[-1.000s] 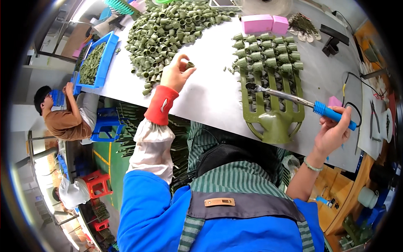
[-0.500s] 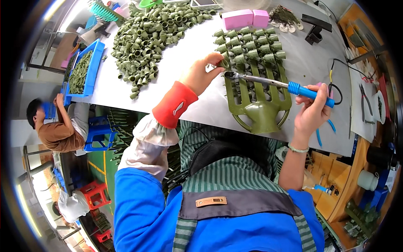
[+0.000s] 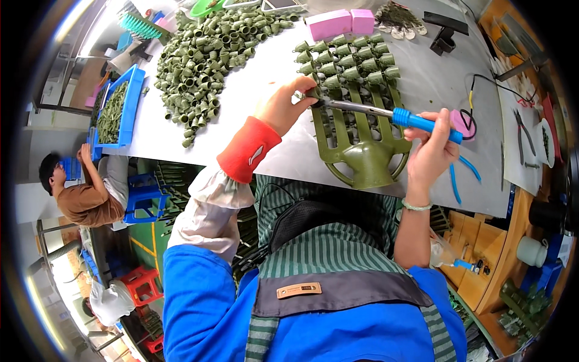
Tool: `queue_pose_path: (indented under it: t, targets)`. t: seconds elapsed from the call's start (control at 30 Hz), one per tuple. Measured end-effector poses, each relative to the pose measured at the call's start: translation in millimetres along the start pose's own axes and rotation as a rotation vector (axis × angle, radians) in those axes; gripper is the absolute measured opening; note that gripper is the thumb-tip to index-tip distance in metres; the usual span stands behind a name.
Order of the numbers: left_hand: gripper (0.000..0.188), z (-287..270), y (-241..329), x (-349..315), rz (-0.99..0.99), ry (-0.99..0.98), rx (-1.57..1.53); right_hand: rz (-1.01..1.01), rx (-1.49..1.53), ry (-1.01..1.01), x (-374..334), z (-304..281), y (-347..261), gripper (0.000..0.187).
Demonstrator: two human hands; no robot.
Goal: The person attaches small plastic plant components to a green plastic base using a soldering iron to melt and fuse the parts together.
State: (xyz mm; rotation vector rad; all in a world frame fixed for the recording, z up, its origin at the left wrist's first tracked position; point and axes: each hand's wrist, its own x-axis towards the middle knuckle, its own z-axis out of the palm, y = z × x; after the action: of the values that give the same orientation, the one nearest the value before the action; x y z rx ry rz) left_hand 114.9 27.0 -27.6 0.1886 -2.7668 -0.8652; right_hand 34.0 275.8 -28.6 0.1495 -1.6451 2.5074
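Note:
My left hand (image 3: 278,107), in a red wristband, pinches a small green plastic cup (image 3: 314,92) at the left edge of a green slatted plastic frame (image 3: 369,169). My right hand (image 3: 429,152) is wrapped round the blue handle of a soldering iron (image 3: 367,109). The iron's metal shaft points left across the frame, and its tip meets the cup near my left fingertips. Exact contact is hidden by the cup and fingers. Rows of similar green cups (image 3: 351,62) sit along the far part of the frame, tilted on their sides.
A big heap of loose green cups (image 3: 202,66) lies to the left. Pink blocks (image 3: 329,25), gloves (image 3: 400,21) and a black stand (image 3: 445,35) are at the back. Blue-handled pliers (image 3: 456,186) lie right. A person (image 3: 87,190) sits far left by a blue bin (image 3: 128,114).
My right hand has brought the soldering iron left, and its tip has gone from beside the cup to against it. My left hand keeps its pinch. The whole view has shifted slightly.

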Motion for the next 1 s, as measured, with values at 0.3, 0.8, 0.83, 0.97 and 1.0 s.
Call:
queue_pose_path:
  t: [0.3,0.8,0.83,0.97,1.0]
  targets:
    - [0.027,-17,-17,-4,-0.057,0.148,-0.223,-0.042,-0.028,0.024,6,-16,-30,0.036]
    - [0.032,-54,-154,-82,-0.265,0.278,0.116,-0.031,-0.045,-0.005,3,-10,-39,0.036]
    - [0.031,-53,-150,-78,-0.333,0.282,-0.214,-0.034,-0.043,-0.007,4,-11,-40,0.036]
    - [0.032,-55,-86,-43,-0.375,0.116,-0.851,-0.061,-0.042,0.035,10,-23,-48,0.036]
    - [0.033,-55,-67,-34,-0.352,0.060,-0.906,-0.072,-0.055,0.049,12,-27,-50,0.036]
